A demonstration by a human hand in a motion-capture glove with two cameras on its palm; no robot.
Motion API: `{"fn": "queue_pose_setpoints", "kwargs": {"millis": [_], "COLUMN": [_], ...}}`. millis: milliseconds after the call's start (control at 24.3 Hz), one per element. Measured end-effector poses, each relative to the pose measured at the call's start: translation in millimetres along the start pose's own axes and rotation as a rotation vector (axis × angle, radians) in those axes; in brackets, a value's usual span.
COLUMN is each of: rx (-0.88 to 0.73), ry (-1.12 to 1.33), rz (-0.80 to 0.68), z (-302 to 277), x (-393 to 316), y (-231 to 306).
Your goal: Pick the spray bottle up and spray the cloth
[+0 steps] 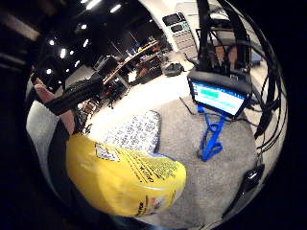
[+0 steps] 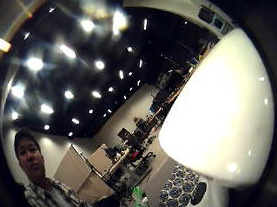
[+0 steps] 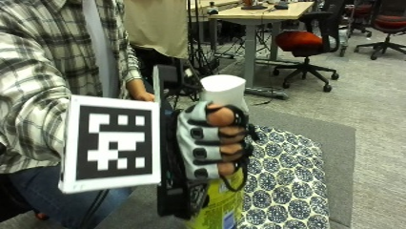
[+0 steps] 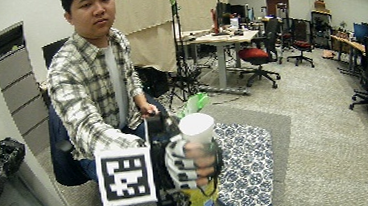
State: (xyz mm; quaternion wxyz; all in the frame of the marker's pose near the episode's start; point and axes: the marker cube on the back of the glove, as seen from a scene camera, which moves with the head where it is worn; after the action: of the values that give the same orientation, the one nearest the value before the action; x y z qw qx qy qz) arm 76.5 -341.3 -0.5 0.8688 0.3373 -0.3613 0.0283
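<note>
Grey carpet (image 3: 374,95), desks (image 3: 260,12), office chairs (image 3: 308,43)

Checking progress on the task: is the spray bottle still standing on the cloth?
No, the gloved right hand grips the spray bottle and holds it up beside the patterned cloth.

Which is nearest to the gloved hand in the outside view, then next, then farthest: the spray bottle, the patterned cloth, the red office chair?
1. Spray bottle: in the right hand, whose fingers curl round it.
2. Patterned cloth: on the table just beyond and below the bottle.
3. Red office chair: far back across the room, by a desk.
</note>
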Motion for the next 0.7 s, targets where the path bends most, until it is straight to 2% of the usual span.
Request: {"fn": "queue_pose_setpoints", "kwargs": {"millis": [329,700], "rx": [-0.041,-0.151], "ry": [-0.012,0.087], "rz": [-0.091,-0.143], "z": [-6,9], "x": [-50,-66], "y": [-12,-13]}}
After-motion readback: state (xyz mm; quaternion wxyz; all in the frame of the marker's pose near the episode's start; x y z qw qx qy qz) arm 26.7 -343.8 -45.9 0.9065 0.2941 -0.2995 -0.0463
